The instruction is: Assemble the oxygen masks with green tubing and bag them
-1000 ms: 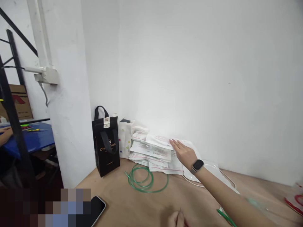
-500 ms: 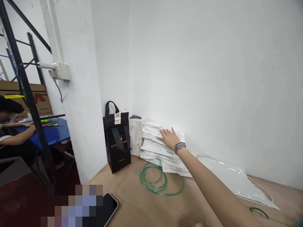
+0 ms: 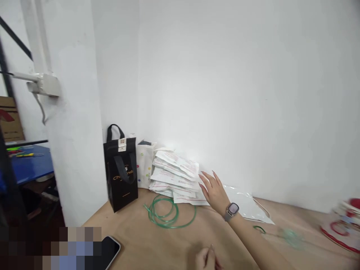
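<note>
My right hand (image 3: 214,190), with a watch on its wrist, hovers with fingers spread just to the right of a stack of white sealed pouches (image 3: 174,176) piled against the wall. It holds nothing and is near the stack's right edge. Only the top of my left hand (image 3: 207,258) shows at the bottom edge; its fingers are curled together, and what they hold, if anything, is hidden. A coil of green tubing (image 3: 165,213) lies on the brown table (image 3: 157,243) in front of the stack.
A black gift bag (image 3: 121,168) and a small white dotted bag (image 3: 143,165) stand left of the stack. A clear plastic bag (image 3: 247,206) lies to the right, a phone (image 3: 108,249) at the near left edge. Red-and-white tubing packs (image 3: 343,221) sit far right.
My right hand has come off the top of the pouch stack and drawn back to its right side, fingers still spread. The view has swung slightly to the right.
</note>
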Demonstrator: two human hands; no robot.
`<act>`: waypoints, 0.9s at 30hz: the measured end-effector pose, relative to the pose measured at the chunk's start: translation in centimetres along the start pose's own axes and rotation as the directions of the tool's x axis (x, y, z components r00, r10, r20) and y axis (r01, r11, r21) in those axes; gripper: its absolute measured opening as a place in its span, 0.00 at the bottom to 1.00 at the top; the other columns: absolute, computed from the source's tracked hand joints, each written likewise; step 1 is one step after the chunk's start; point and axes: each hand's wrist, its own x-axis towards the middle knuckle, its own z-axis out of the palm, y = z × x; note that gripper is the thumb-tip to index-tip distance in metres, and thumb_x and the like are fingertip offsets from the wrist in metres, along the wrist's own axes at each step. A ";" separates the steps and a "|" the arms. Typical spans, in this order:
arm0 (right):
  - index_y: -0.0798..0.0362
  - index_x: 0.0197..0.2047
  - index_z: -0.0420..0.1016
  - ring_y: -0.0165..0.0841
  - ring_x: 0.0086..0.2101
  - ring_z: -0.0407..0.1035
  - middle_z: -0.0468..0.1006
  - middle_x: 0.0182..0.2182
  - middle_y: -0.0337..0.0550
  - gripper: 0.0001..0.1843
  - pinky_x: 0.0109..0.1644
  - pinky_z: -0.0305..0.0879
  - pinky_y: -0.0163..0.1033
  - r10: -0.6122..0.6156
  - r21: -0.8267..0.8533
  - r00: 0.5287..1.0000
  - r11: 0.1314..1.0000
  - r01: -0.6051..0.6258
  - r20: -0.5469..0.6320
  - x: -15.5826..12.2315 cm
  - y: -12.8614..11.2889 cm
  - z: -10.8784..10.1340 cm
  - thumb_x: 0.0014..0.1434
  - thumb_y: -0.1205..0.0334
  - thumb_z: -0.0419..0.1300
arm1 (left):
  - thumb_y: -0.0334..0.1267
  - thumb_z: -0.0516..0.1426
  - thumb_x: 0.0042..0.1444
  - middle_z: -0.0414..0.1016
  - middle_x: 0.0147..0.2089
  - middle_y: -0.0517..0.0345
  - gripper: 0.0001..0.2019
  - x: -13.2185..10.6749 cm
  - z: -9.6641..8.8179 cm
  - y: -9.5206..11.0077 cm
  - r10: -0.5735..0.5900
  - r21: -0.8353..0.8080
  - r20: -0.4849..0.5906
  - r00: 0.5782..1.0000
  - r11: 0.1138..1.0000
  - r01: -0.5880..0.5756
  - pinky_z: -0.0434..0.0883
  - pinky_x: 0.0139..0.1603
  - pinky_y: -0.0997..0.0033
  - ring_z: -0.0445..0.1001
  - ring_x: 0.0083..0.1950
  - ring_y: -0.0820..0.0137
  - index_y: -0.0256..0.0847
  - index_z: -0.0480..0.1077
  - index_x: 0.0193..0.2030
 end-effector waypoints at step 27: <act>0.56 0.47 0.69 0.45 0.45 0.67 0.73 0.43 0.59 0.18 0.47 0.57 0.53 0.764 -0.051 0.552 0.600 -0.799 0.333 -20.3 9.6 -8.6 0.57 0.66 0.44 | 0.54 0.53 0.46 0.70 0.21 0.58 0.20 -3.4 -3.7 2.3 0.245 0.173 0.369 0.897 0.930 -0.325 0.66 0.27 0.72 0.69 0.23 0.69 0.36 0.68 0.21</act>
